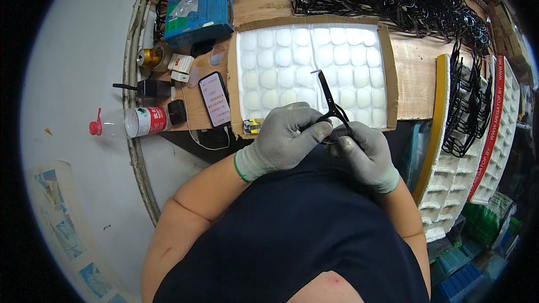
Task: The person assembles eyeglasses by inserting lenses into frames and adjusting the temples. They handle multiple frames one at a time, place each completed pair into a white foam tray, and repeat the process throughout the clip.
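In front of my chest I hold a black eyeglass frame [325, 91], one temple arm pointing up and away from me. The fingers of my left hand [283, 139], in a grey glove with a green cuff, pinch it from the left. My right hand [368, 154], gloved the same way, closes on its other side, with the thumb on the rim. Fingers hide much of the front, so I cannot tell whether lenses sit in it. Just beyond my hands lies a cardboard box [232, 73] with rows of clear lenses [282, 37] on white padding.
A heap of black eyeglass frames [382, 0] covers the far right. More frames [469, 118] hang over white compartment trays [438, 207] at right. To the left are a phone [214, 99], a blue box [196, 14], a plastic bottle [150, 120] and small yellow-handled pliers [252, 127].
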`<control>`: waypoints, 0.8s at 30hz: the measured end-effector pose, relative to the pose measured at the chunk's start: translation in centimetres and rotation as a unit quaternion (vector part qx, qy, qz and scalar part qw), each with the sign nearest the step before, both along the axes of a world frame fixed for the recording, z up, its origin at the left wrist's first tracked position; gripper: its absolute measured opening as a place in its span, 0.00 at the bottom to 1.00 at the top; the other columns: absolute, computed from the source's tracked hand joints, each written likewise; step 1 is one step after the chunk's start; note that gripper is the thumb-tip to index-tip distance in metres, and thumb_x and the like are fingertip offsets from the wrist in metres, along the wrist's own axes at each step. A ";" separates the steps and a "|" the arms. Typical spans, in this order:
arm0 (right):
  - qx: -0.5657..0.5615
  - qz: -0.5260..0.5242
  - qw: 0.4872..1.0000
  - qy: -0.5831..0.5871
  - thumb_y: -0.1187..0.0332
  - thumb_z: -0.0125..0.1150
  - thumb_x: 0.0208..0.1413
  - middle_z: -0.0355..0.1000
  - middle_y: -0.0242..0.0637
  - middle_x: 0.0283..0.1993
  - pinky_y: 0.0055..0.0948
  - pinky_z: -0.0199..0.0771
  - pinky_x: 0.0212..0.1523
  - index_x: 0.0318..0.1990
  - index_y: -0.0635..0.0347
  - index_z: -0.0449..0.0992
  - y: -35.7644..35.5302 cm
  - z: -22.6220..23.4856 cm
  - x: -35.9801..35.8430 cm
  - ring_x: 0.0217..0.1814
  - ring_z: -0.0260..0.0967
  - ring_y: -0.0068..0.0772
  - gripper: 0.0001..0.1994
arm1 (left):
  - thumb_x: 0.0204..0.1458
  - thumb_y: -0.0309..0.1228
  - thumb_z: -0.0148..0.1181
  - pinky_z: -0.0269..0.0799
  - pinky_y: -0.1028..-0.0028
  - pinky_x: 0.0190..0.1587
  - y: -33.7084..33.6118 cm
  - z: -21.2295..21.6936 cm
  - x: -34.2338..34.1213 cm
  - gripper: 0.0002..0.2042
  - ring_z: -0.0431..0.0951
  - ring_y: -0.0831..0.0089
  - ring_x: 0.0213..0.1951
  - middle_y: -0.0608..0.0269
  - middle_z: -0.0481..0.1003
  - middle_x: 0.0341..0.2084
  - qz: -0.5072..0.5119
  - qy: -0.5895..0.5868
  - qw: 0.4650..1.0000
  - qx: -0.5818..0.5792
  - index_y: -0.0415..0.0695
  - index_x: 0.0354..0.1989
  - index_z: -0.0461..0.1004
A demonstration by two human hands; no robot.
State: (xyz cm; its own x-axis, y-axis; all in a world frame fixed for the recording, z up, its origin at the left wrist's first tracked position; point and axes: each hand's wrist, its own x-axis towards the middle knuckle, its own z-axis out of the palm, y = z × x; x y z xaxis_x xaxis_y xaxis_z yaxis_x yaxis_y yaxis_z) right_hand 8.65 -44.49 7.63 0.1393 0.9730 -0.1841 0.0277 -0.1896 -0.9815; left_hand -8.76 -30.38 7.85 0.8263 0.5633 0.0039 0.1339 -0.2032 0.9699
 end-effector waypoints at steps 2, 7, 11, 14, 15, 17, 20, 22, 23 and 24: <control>-0.033 0.010 0.999 0.020 0.69 0.53 0.66 0.77 0.36 0.29 0.25 0.73 0.34 0.41 0.68 0.78 -0.1 -0.4 0.0 0.30 0.73 0.23 0.10 | 0.59 0.33 0.65 0.67 0.68 0.29 0.0 -0.2 -0.2 0.10 0.73 0.67 0.25 0.57 0.74 0.22 -0.013 0.000 1.000 0.024 0.37 0.33 0.81; -0.068 0.006 0.995 0.074 0.69 0.54 0.66 0.78 0.36 0.29 0.24 0.73 0.34 0.41 0.69 0.78 0.3 -0.4 0.3 0.31 0.72 0.20 0.10 | 0.60 0.34 0.64 0.64 0.72 0.29 1.1 0.8 -0.4 0.11 0.69 0.75 0.24 0.63 0.72 0.21 -0.080 0.019 0.994 0.065 0.38 0.37 0.81; -0.060 -0.024 0.993 0.097 0.70 0.55 0.65 0.77 0.36 0.29 0.23 0.72 0.34 0.40 0.69 0.78 1.1 0.4 0.0 0.31 0.71 0.20 0.10 | 0.58 0.31 0.61 0.72 0.66 0.33 0.8 1.5 -0.3 0.10 0.77 0.60 0.27 0.51 0.78 0.26 -0.035 0.010 0.999 0.022 0.36 0.39 0.80; -0.025 -0.035 0.996 0.080 0.71 0.55 0.65 0.77 0.36 0.29 0.23 0.72 0.33 0.39 0.69 0.78 1.5 1.2 -0.1 0.31 0.72 0.20 0.09 | 0.59 0.30 0.61 0.76 0.70 0.38 1.3 3.0 -0.4 0.10 0.82 0.64 0.32 0.49 0.81 0.30 -0.049 0.038 0.998 0.001 0.35 0.41 0.80; -0.012 -0.030 0.997 0.067 0.71 0.55 0.65 0.78 0.37 0.29 0.23 0.72 0.33 0.40 0.69 0.79 1.5 1.4 -0.1 0.31 0.72 0.20 0.09 | 0.60 0.30 0.61 0.74 0.72 0.36 1.3 3.1 -0.4 0.10 0.80 0.69 0.31 0.54 0.80 0.29 -0.049 0.040 0.998 -0.009 0.35 0.41 0.80; 0.009 -0.024 0.999 0.026 0.71 0.56 0.64 0.78 0.37 0.29 0.23 0.72 0.32 0.40 0.70 0.79 1.6 1.5 0.1 0.30 0.73 0.21 0.09 | 0.61 0.29 0.60 0.70 0.77 0.32 1.4 3.0 -0.2 0.09 0.76 0.78 0.28 0.62 0.78 0.27 -0.048 0.046 0.997 -0.030 0.35 0.42 0.79; 0.031 -0.035 0.999 -0.022 0.72 0.57 0.63 0.78 0.38 0.29 0.24 0.73 0.31 0.41 0.70 0.79 1.7 1.8 0.4 0.29 0.74 0.21 0.09 | 0.62 0.28 0.60 0.73 0.77 0.33 0.7 2.6 0.3 0.08 0.77 0.78 0.29 0.61 0.79 0.27 0.000 0.032 0.996 -0.078 0.35 0.42 0.79; 0.042 -0.061 0.997 -0.012 0.73 0.57 0.63 0.78 0.39 0.28 0.24 0.74 0.30 0.41 0.70 0.80 2.0 2.0 0.2 0.28 0.74 0.22 0.08 | 0.62 0.28 0.60 0.75 0.77 0.34 0.3 1.9 0.7 0.08 0.79 0.78 0.30 0.61 0.79 0.28 -0.001 0.006 0.999 -0.035 0.34 0.42 0.78; 0.032 -0.077 0.996 -0.002 0.74 0.57 0.62 0.78 0.40 0.28 0.24 0.74 0.30 0.41 0.71 0.80 2.1 2.1 0.1 0.28 0.74 0.22 0.08 | 0.62 0.28 0.60 0.75 0.77 0.34 0.3 1.6 1.0 0.08 0.79 0.77 0.30 0.60 0.80 0.29 -0.003 -0.008 1.000 -0.014 0.34 0.42 0.78; 0.023 -0.094 0.995 0.008 0.75 0.57 0.62 0.78 0.40 0.28 0.24 0.74 0.30 0.41 0.71 0.80 2.2 2.3 -0.1 0.28 0.75 0.22 0.08 | 0.62 0.28 0.61 0.76 0.77 0.35 0.3 1.9 1.3 0.09 0.79 0.77 0.31 0.60 0.80 0.29 0.001 0.005 1.000 -0.007 0.33 0.42 0.77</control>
